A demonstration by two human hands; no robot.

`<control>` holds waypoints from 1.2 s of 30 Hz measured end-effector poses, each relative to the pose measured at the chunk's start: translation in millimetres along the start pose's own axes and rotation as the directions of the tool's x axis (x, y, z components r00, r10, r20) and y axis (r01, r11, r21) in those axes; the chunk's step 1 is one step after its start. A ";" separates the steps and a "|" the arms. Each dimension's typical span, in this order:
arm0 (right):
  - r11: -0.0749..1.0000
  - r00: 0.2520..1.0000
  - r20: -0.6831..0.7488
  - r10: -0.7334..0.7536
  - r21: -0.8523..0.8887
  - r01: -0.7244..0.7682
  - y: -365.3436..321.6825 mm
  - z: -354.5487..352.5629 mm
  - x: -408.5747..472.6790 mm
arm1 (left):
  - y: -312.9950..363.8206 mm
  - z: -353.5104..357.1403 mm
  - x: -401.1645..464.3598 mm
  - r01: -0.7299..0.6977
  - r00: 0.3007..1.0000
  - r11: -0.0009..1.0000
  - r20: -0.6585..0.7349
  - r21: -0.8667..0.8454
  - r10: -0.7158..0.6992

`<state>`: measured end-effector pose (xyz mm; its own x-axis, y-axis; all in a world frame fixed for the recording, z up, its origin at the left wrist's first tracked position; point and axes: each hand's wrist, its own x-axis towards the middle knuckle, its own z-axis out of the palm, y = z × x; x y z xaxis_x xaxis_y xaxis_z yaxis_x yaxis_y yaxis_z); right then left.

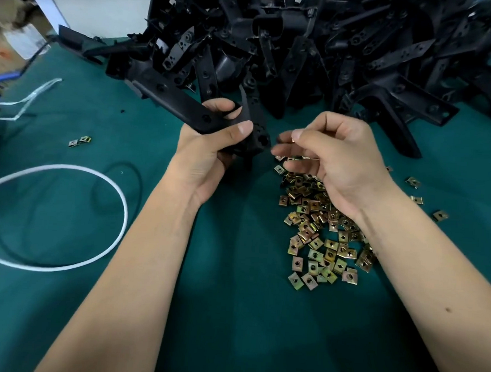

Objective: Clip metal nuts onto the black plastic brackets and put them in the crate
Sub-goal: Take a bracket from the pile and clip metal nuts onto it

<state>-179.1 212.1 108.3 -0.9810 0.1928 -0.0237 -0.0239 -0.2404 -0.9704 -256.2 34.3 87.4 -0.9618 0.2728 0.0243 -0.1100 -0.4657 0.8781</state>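
Left hand (212, 152) curls around a flat, matte black plastic bracket (186, 104), long axis running up-left to lower-right, holed end facing the right hand (335, 159). Right thumb and fingers pinch a small metal nut (294, 141), barely visible. Below: square brass-toned nuts (319, 233) scattered on green cloth (230, 314); heaped black brackets (319, 46) behind.

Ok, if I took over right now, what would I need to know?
Left hand grips one black bracket.
Right hand pinches what looks like a metal nut beside the bracket's end; it is not clipped on yet.
Loose nuts lie on the green table under the right wrist, and the bracket pile is behind.
No crate is in view.
Left: clip the nut, then find the crate.
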 end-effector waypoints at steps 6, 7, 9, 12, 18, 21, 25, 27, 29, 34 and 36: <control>0.998 0.996 0.062 -0.061 0.018 0.060 1.3 2.1 -0.4 | 5.9 10.6 -11.0 0.038 0.984 0.999 0.177 -0.015 -0.034; 0.997 0.995 0.061 -0.075 -0.002 0.075 1.3 2.0 -0.6 | 6.8 11.5 -11.7 0.036 0.982 0.999 0.183 -0.016 -0.033; 0.995 0.994 0.058 -0.095 -0.035 0.097 1.2 1.6 -1.0 | 7.9 11.5 -11.8 0.033 0.981 0.999 0.189 -0.019 -0.029; 0.995 0.994 0.046 -0.100 -0.018 0.101 2.9 1.3 -0.5 | 8.5 11.6 -11.9 0.044 0.981 0.999 0.192 -0.017 -0.040; 0.996 0.998 0.029 -0.056 0.066 0.054 5.8 1.7 1.3 | 7.8 11.1 -11.8 0.035 0.982 0.998 0.189 -0.043 -0.027; 0.994 1.000 0.024 -0.001 0.107 -0.001 6.7 -0.4 2.3 | 7.4 11.0 -11.2 0.030 0.985 0.999 0.174 -0.032 -0.024; 0.980 0.998 -0.015 0.062 0.192 -0.058 5.8 -0.8 3.3 | 7.1 10.7 -10.8 0.031 0.985 0.999 0.172 -0.010 -0.028; 0.973 0.998 -0.007 0.062 0.224 -0.058 5.8 0.2 3.2 | 7.1 11.2 -11.2 0.028 0.984 1.000 0.174 -0.011 -0.026; 0.970 0.998 -0.006 0.059 0.236 -0.056 6.3 2.0 2.9 | 7.2 11.8 -11.3 0.027 0.985 1.000 0.169 -0.010 -0.024; 0.979 0.996 -0.021 0.083 0.191 -0.078 7.2 3.9 1.8 | 7.9 11.8 -11.5 0.027 0.984 1.000 0.176 -0.007 -0.025; 0.988 0.997 -0.009 0.072 0.136 -0.070 6.5 3.8 0.8 | 7.5 11.5 -11.4 0.021 0.984 1.000 0.177 -0.004 -0.020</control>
<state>-180.8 207.0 102.9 -0.9784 0.1832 -0.0955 0.0190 -0.3804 -0.9246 -243.1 37.4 99.2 -0.8998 0.4266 0.0913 -0.1309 -0.4635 0.8764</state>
